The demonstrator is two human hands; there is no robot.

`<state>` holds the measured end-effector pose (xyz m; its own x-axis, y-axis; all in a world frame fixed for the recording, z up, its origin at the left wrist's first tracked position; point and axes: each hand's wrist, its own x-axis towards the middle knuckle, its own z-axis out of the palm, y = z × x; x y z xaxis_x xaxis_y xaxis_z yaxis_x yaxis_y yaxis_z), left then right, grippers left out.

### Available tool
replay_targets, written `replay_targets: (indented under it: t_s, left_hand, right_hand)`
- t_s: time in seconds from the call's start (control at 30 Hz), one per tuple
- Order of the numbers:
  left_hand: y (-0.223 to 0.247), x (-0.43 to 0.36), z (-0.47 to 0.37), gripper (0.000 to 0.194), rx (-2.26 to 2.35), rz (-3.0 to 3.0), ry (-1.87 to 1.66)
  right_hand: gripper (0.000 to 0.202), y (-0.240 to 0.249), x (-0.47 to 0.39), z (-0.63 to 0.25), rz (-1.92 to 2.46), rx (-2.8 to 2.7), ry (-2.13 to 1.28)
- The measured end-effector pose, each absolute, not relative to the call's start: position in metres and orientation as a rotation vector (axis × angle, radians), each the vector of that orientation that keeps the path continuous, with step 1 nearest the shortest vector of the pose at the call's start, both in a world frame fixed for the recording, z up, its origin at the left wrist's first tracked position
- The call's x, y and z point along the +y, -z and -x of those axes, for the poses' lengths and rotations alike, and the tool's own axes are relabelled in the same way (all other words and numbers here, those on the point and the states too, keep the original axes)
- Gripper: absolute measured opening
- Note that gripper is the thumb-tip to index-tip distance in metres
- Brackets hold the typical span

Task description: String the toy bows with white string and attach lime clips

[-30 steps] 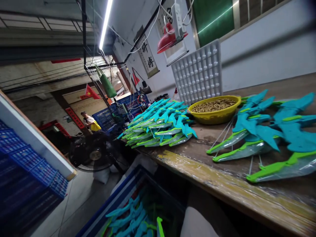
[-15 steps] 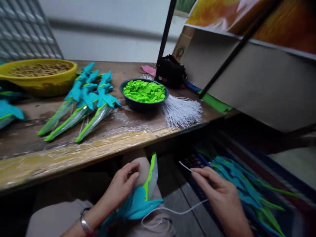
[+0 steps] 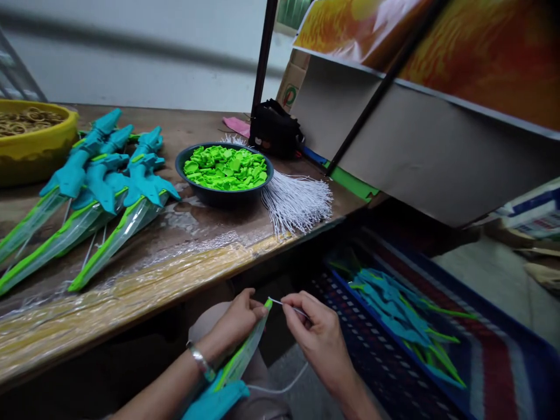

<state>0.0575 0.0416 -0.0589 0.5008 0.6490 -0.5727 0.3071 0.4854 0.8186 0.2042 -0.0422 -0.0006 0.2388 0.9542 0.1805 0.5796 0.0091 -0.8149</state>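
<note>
A bagged toy sword (image 3: pixel 240 361), teal hilt low and green tip up, lies in front of the table (image 3: pixel 131 291) edge, over the person's lap. The left hand (image 3: pixel 236 324) is closed around its tip, while the right hand (image 3: pixel 317 335) pinches a white string (image 3: pixel 280 302) that meets that tip. On the table sit a dark bowl (image 3: pixel 224 195) of green pieces, a bundle of white strings (image 3: pixel 297 201) and more bagged swords (image 3: pixel 91 198).

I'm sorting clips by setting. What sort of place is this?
Probably a small toy-assembly workshop: identical teal and green plastic toy swords lie on a worn wooden bench, beside a dark bowl of green plastic pieces and a bundle of white strings.
</note>
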Motion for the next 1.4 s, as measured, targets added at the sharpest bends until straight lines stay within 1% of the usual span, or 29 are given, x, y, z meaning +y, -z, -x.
replay_targets:
  t_s: [0.13, 0.27, 0.37, 0.5, 0.63, 0.83, 1.27, 1.4]
  left_hand:
    - [0.048, 0.021, -0.049, 0.039, 0.931, -0.759, -0.313]
    - [0.029, 0.000, -0.047, 0.042, 0.730, -0.476, -0.520]
    - [0.018, -0.005, -0.046, 0.035, 0.671, -0.589, -0.671]
    - [0.017, -0.008, -0.042, 0.035, 0.731, -0.798, -0.803]
    - [0.022, -0.014, -0.040, 0.034, 0.836, -0.936, -0.912]
    - [0.020, -0.019, -0.044, 0.032, 0.779, -1.013, -0.924]
    - [0.016, -0.021, -0.048, 0.032, 0.789, -1.126, -0.877]
    - [0.017, -0.023, -0.049, 0.034, 0.821, -1.150, -0.877]
  right_hand:
    - [0.021, -0.006, -0.042, -0.199, 1.647, -1.426, -0.572]
    - [0.020, -0.017, -0.044, -0.189, 1.536, -1.446, -0.602]
    - [0.019, -0.020, -0.044, -0.178, 1.496, -1.523, -0.564]
    - [0.016, -0.020, -0.042, -0.167, 1.430, -1.670, -0.313]
    - [0.015, -0.019, -0.041, -0.160, 1.379, -1.728, -0.174]
    - [0.018, -0.015, -0.045, -0.158, 1.351, -1.718, -0.018]
    - [0.016, -0.011, -0.050, -0.162, 1.390, -1.694, 0.025]
    - [0.015, -0.011, -0.049, -0.161, 1.408, -1.738, 0.104]
